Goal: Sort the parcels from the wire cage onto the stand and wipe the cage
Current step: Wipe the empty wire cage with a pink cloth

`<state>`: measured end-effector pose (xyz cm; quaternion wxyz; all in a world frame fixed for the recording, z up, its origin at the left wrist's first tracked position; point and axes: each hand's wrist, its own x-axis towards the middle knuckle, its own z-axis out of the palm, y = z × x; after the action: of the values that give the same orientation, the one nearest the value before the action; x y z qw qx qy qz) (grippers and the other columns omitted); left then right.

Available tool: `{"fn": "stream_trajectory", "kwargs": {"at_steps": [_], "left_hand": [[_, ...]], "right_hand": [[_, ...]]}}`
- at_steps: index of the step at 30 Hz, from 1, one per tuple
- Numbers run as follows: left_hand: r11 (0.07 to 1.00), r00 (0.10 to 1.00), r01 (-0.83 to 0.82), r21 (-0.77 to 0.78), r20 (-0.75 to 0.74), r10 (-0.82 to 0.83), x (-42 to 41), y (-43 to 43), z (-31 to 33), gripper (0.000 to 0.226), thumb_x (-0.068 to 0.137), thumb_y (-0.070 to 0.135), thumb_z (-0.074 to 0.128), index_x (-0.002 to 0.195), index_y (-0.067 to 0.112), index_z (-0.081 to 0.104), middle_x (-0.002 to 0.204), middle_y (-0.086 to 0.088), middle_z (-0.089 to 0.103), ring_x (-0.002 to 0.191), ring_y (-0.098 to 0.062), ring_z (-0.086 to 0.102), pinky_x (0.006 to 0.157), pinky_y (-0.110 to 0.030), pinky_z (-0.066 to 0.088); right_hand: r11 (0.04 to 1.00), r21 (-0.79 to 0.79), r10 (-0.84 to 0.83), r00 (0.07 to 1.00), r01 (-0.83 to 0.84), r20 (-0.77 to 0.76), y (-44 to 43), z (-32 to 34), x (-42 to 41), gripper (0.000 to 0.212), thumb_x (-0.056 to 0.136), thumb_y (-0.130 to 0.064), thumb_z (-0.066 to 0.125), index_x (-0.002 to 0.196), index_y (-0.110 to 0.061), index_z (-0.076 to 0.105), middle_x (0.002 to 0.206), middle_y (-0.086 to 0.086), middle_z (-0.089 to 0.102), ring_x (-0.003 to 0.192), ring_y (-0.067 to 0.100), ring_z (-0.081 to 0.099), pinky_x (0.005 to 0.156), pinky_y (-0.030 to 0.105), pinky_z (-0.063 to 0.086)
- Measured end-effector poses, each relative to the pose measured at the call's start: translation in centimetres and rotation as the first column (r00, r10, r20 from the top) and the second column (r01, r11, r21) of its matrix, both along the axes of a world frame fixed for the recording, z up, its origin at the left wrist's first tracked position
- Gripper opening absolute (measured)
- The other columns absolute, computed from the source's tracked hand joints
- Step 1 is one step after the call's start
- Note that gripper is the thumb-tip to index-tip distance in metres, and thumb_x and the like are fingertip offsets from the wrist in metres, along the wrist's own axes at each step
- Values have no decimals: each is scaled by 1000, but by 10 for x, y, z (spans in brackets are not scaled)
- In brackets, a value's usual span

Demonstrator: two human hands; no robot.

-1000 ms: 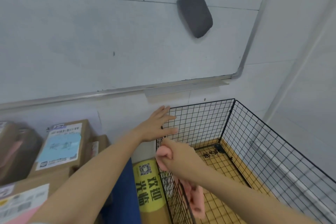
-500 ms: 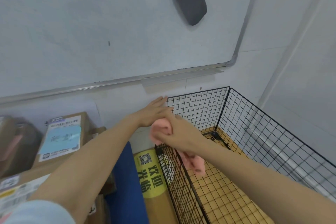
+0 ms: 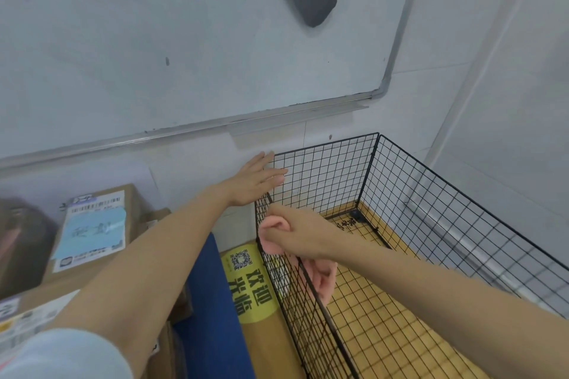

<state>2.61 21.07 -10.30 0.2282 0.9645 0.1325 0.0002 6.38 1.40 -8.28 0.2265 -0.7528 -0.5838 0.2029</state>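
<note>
The wire cage (image 3: 437, 224) is black grid mesh over a yellow-tan floor. A pink cloth (image 3: 320, 277) hangs at its left wall. Left of the cage lie a round yellow sticker (image 3: 249, 283) with black characters, a blue panel (image 3: 209, 301), and brown parcels (image 3: 92, 224) with white and pale-blue labels.

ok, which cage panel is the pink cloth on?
The left side panel: the right hand grips the pink cloth over its top wire. The left hand lies flat on the back panel.
</note>
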Motion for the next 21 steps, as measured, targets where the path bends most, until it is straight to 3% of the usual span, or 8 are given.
{"fn": "stream_trajectory", "kwargs": {"at_steps": [3,6,7,9,11,15,19,21], "left_hand": [[1000,1000,-11,-8,-20,10,0,-1,3,58,96,56,24,148,31,31,160,5,-10,144,-10,-18,117,-35,-9],[1000,999,-19,6,-38,19,-1,-3,7,56,98,54,25,148,29,30,160,4,-10,145,-11,-18,116,-34,-10],[1000,999,-23,10,-40,23,-1,-4,7,56,98,53,25,149,29,30,160,3,-10,145,-12,-17,116,-34,-10],[999,998,-35,11,-42,36,0,-6,8,55,98,53,25,149,30,28,160,3,-9,145,-13,-17,116,-33,-10],[998,997,-53,19,-55,54,-1,-10,11,56,98,53,24,149,30,26,160,2,-9,145,-14,-18,115,-33,-11],[997,995,-78,17,-66,79,-12,-41,11,65,92,62,31,150,34,21,160,3,-10,143,-20,-24,115,-43,-12],[998,991,-53,-22,-125,50,-30,-88,19,89,72,76,43,149,38,21,159,5,-15,141,-22,-30,116,-53,-11],[998,990,-49,-37,-132,44,-35,-108,20,91,70,75,47,149,37,23,159,3,-15,141,-22,-30,115,-54,-11]], "right_hand": [[1000,-8,16,999,-16,-42,-20,2,-9,37,100,-48,35,95,-17,55,85,-3,64,73,11,59,74,27,49],[999,-48,23,1000,-23,-10,-45,3,-16,49,101,-54,24,109,-18,58,106,0,66,95,13,61,89,29,44],[998,-56,36,999,-36,-8,-53,2,-18,49,101,-53,22,107,-20,58,105,-1,66,95,11,60,89,28,45],[997,-51,64,998,-63,14,-69,0,-24,40,103,-47,25,91,-22,54,85,-6,61,73,4,55,76,23,46],[996,-64,69,994,-64,80,-76,-2,-29,33,104,-38,29,90,-19,53,81,-2,60,67,5,51,66,21,46],[997,-26,72,992,-70,101,-75,-2,-34,21,101,-28,33,87,-24,48,80,-4,58,71,13,58,70,28,53],[998,-30,61,994,-59,88,-76,-3,-31,13,95,-24,41,96,-18,53,80,-6,62,74,14,64,67,24,54],[998,-9,67,995,-66,80,-77,-4,-30,12,92,-25,43,94,-20,54,79,-4,63,68,14,62,70,34,57]]}}
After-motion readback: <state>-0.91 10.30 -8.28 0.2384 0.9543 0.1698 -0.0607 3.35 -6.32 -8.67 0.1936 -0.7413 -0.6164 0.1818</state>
